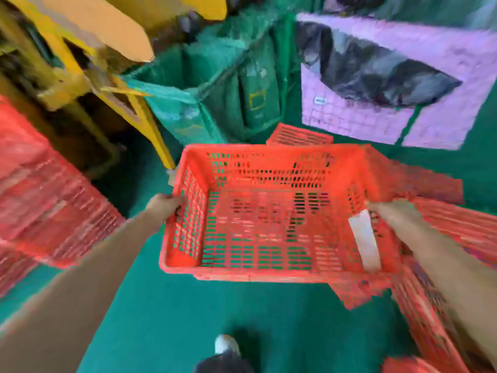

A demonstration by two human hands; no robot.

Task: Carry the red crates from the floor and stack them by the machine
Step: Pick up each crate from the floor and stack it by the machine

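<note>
a person holds an empty red crate (269, 216) above the green floor (166, 319), the left hand (164, 207) gripping its left rim, the right hand (390, 214) gripping its right rim, crate between them.

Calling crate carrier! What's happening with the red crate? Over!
Copy: left hand and right hand grip the red crate by its sides. Looks lifted off the floor. Stacked crates close on left.
</note>
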